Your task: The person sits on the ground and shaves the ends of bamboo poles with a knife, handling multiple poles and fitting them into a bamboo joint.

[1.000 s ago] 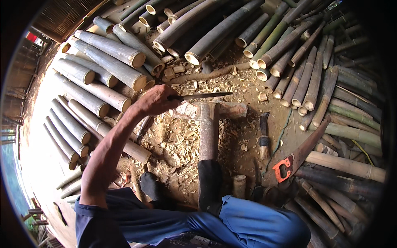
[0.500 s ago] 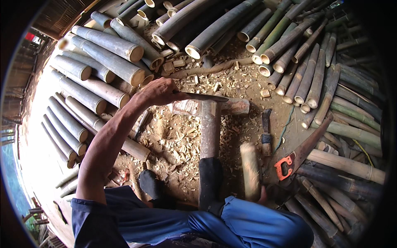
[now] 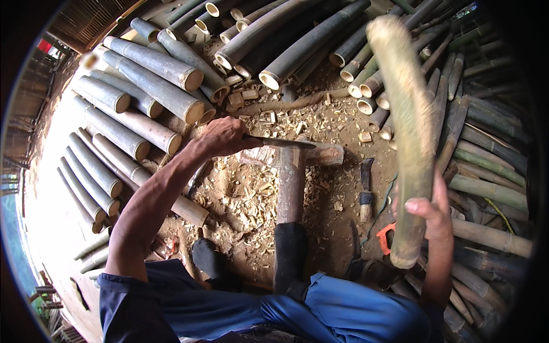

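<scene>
My left hand (image 3: 220, 137) grips the handle of a long knife (image 3: 280, 142), whose blade lies across the top end of an upright bamboo pole (image 3: 291, 188). That pole stands between my legs, braced by my dark boot (image 3: 290, 251). My right hand (image 3: 430, 212) holds a thick bamboo billet (image 3: 406, 126) raised high at the right, its far end up near the stacked poles. A wooden block (image 3: 326, 154) lies just behind the pole's top.
Cut bamboo sections (image 3: 143, 86) are stacked to the left and back; thinner green poles (image 3: 486, 148) lie at the right. Wood chips (image 3: 246, 194) cover the dirt. A second knife (image 3: 364, 188) and an orange-handled saw (image 3: 387, 237) lie on the ground at the right.
My right hand has swung the bamboo billet up from low beside my knee to high at the right. The left hand and knife stay on the pole's top.
</scene>
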`<state>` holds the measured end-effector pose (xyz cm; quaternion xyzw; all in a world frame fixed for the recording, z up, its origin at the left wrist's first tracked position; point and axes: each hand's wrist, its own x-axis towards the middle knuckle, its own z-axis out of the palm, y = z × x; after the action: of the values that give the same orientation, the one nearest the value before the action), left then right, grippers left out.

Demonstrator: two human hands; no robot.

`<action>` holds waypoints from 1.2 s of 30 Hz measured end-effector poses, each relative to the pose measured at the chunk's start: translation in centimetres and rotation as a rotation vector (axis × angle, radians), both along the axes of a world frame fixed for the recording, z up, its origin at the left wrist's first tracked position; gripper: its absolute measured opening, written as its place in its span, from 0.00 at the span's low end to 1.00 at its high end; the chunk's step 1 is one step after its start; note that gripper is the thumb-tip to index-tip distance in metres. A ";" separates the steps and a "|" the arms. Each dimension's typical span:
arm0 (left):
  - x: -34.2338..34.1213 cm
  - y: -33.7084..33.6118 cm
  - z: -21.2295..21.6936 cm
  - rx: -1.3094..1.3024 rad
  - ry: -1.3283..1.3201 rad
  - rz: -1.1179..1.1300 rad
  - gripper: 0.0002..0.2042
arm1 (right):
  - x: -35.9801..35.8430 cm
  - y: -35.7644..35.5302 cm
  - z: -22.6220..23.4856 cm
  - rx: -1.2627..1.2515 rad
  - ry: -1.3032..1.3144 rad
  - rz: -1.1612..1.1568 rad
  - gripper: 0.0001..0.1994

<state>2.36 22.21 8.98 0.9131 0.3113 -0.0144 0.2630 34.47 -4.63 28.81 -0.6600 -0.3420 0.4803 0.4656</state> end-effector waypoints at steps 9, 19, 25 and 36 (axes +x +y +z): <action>0.3 0.3 0.0 -0.038 -0.005 -0.013 0.24 | -1.4 3.1 1.9 0.044 -0.047 0.072 0.46; 0.1 -0.5 0.1 0.011 0.072 0.012 0.30 | -1.4 3.1 1.4 -0.013 -0.169 0.139 0.49; -0.3 -0.5 -1.4 0.039 0.069 0.004 0.34 | -3.2 5.0 -3.0 0.330 -0.517 0.021 0.39; -2.0 0.6 -2.3 0.045 0.067 -0.046 0.31 | -1.6 10.9 10.6 0.213 -0.571 0.257 0.43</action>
<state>0.35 22.81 6.67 0.9248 0.2989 -0.0438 0.2313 32.85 6.23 39.43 -0.6670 -0.5873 0.2923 0.3531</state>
